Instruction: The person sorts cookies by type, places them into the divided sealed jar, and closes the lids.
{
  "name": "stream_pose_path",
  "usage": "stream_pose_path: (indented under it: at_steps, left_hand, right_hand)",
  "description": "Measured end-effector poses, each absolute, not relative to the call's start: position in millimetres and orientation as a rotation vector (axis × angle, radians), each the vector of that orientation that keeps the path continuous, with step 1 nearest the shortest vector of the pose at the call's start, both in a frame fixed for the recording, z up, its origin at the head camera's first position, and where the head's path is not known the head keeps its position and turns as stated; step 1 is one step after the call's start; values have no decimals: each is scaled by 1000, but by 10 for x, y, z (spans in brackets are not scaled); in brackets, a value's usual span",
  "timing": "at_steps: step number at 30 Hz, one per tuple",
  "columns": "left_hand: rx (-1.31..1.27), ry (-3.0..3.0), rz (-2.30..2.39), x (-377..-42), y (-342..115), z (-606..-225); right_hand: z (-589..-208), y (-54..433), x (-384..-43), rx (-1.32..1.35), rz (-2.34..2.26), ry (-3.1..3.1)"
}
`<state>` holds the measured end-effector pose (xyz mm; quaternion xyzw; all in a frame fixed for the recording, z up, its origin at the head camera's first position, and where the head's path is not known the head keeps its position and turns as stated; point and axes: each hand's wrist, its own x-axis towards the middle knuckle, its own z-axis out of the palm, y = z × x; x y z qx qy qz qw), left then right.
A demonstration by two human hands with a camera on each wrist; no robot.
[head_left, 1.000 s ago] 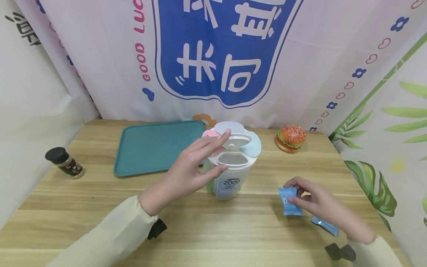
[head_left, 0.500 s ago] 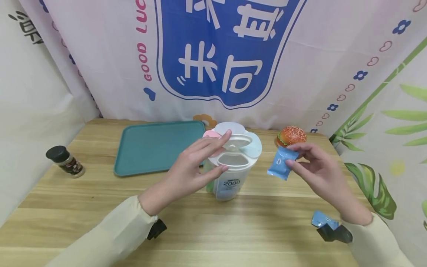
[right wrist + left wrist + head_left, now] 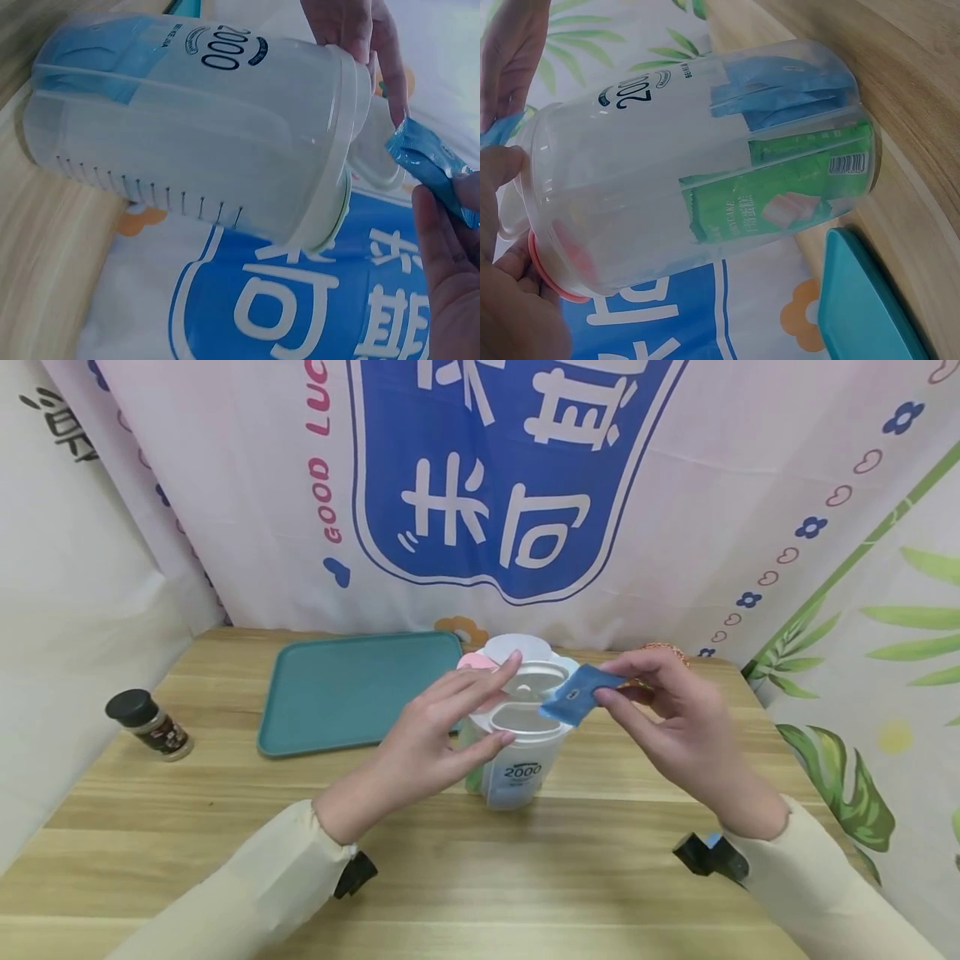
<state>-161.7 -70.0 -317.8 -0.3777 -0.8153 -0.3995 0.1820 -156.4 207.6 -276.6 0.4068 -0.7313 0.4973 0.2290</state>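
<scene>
A clear divided storage canister (image 3: 517, 772) with pastel lid flaps stands on the wooden table, one front flap (image 3: 542, 678) raised. My left hand (image 3: 431, 727) reaches across its top, thumb touching the front rim and the fairly straight fingers against the raised flap. Between thumb and fingers of my right hand (image 3: 675, 718) I pinch a small blue packet (image 3: 581, 693), its lower edge above the right side of the uncovered opening. Through the wall, the left wrist view shows blue packets (image 3: 787, 90) and green cake packets (image 3: 780, 187) at the bottom, in separate compartments.
A teal tray (image 3: 356, 693) lies behind and left of the canister. At far left stands a black-capped seasoning jar (image 3: 150, 725). My right hand mostly covers a toy burger (image 3: 671, 652); another blue packet (image 3: 713, 839) barely shows by the right wrist.
My right hand has lifted the blue packet from the table's right side and carried it left and up to the canister's opening. The left hand stays at the raised flap.
</scene>
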Motion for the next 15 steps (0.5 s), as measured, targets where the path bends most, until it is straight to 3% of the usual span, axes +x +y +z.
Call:
stream_pose_path:
  at_steps: [15]
  left_hand:
    - [-1071,-2297,-1134,-1629,-698,-3198]
  right_hand:
    - [-2856,1897,-1610,1317,859,-2236]
